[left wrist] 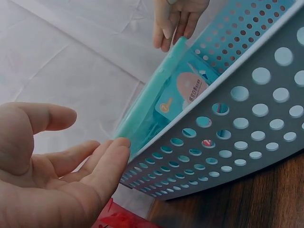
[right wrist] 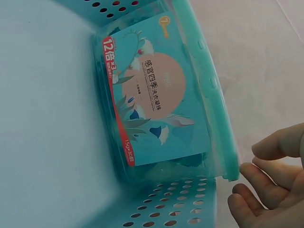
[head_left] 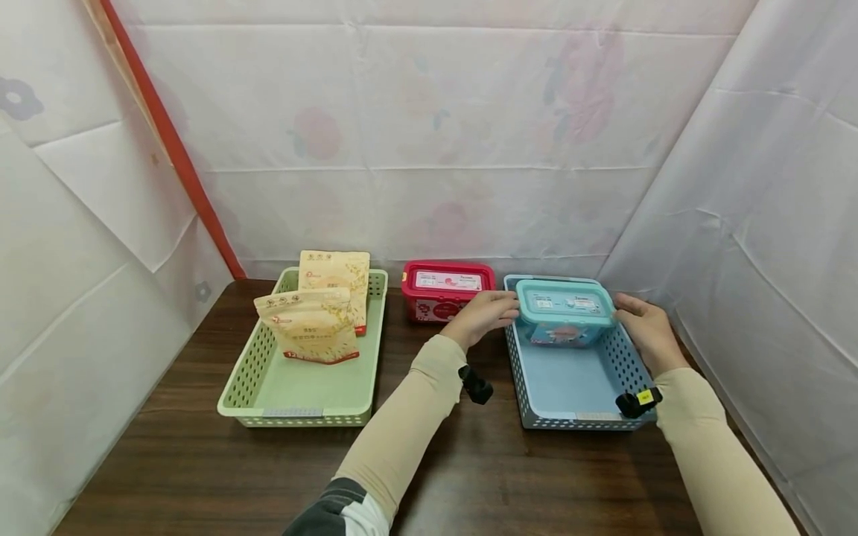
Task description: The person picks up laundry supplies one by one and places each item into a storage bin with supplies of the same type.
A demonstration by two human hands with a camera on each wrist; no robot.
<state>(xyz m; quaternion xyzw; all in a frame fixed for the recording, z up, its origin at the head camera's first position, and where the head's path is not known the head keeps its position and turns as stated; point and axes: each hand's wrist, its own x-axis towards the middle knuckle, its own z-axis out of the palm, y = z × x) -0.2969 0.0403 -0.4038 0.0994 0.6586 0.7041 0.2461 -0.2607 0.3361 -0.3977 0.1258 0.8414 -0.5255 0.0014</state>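
Note:
A teal tub of laundry capsules (head_left: pixel 566 313) with a lid sits at the far end of the blue basket (head_left: pixel 570 387). My left hand (head_left: pixel 484 316) is at the tub's left end; in the left wrist view its fingertips (left wrist: pixel 122 142) are right at the lid's edge, with the thumb held apart. At the opposite end is my right hand (head_left: pixel 649 331). In the right wrist view, its loosely bent fingers (right wrist: pixel 256 183) are beside the lid's corner. The tub's printed front label (right wrist: pixel 152 90) faces the bare basket floor.
A red lidded tub (head_left: pixel 449 290) stands on the table (head_left: pixel 462 461) left of the blue basket. Further left, a green basket (head_left: pixel 315 391) holds two yellow pouches (head_left: pixel 311 324). White sheets (head_left: pixel 415 134) hang behind and at both sides.

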